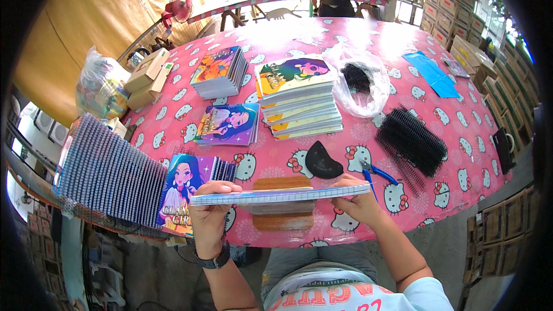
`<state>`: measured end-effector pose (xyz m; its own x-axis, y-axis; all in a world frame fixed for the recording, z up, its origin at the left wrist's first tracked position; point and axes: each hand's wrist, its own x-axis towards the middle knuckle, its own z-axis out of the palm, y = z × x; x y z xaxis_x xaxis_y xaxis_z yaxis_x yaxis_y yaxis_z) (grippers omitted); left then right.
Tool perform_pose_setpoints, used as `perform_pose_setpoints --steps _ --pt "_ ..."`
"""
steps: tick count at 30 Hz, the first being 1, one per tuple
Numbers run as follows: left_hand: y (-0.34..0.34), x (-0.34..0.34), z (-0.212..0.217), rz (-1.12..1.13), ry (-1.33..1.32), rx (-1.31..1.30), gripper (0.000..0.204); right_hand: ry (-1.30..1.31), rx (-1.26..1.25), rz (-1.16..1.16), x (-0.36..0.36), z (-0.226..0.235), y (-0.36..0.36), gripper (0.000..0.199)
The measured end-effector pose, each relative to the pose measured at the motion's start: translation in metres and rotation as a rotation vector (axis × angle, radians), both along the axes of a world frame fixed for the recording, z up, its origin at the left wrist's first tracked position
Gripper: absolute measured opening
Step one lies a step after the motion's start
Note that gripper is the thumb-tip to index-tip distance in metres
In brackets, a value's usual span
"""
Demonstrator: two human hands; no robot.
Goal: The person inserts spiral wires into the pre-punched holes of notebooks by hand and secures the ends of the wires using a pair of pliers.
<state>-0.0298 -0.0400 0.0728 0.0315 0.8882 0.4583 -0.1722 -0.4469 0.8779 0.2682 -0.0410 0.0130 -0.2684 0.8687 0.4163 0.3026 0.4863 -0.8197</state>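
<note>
Both hands, left hand (pixel 208 207) and right hand (pixel 358 200), clench an unbound notebook (pixel 279 196) level over the counter (pixel 461 138); squaring pages, black combs (pixel 410 141) seemingly next.

Glossy plastic cloth covers the bench (pixel 461 132); the notebook (pixel 279 196) is matt paper, beside a wooden block (pixel 282 183).

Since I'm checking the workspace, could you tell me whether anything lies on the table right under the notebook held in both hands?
Yes. A brown wooden block lies directly under the notebook held by the left hand and right hand. Blue-handled pliers lie just right of it.
</note>
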Motion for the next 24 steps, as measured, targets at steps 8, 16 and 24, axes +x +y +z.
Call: perform_pose_setpoints --steps 8,16,24 --pt "-0.007 -0.001 -0.001 0.036 0.063 0.007 0.022 -0.123 0.062 0.085 0.001 -0.002 0.007 0.026" --pt "0.004 0.02 -0.067 0.227 -0.103 -0.07 0.065 -0.71 -0.071 0.006 -0.018 -0.039 -0.012 0.02" --pt "0.029 0.022 -0.061 0.313 -0.217 -0.221 0.021 -0.472 -0.108 -0.298 0.049 -0.018 0.01 0.028"
